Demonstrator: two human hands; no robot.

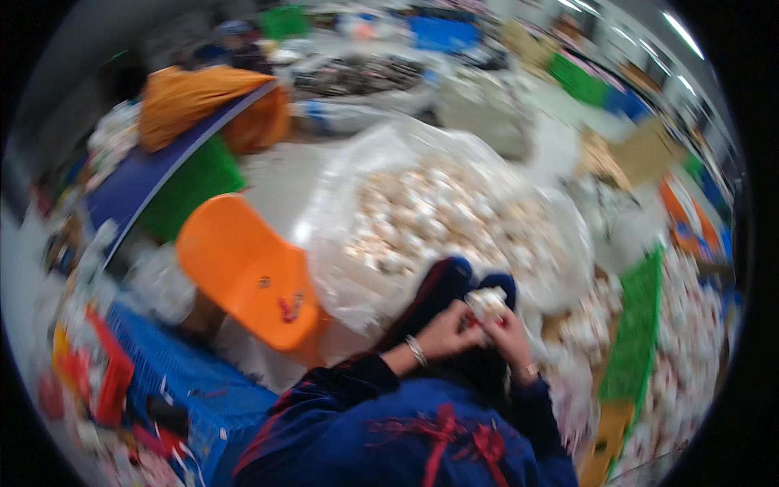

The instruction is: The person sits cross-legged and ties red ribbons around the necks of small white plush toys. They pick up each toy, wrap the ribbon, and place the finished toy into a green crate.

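Two hands share one hold: your left hand (446, 333) and right hand (511, 338) are mostly closed — pinching a small white piece (488, 300) between them. It lies at two o'clock from the left, eleven from the right, with neither clearly nearer; blur hides any long axis. A clear plastic bag (331, 235) of whitish pieces (442, 207) spreads at twelve o'clock — and you'll find no label or writing legible.
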